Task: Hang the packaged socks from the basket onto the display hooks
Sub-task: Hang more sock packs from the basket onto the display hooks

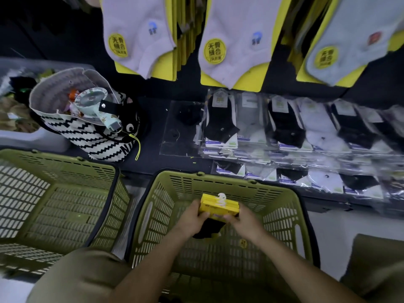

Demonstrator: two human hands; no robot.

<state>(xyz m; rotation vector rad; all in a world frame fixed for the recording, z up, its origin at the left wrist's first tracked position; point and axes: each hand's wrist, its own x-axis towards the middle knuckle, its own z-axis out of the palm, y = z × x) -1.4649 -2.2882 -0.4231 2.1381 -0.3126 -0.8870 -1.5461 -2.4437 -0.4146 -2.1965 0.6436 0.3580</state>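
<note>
The left hand (193,217) and right hand (242,221) are clasped round the sock packs (218,208) above the basket (229,182). The stack is best kept squared, hanger hook (222,199) uppermost, when lifted to the hanging socks (140,40).

Slotted matt plastic basket (229,186), yellow card-backed sock pack (218,207), glossy film-wrapped socks (284,127)

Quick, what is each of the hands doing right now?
Left hand: holding the left end of the yellow sock packs.
Right hand: holding the right end of the same packs.
</note>
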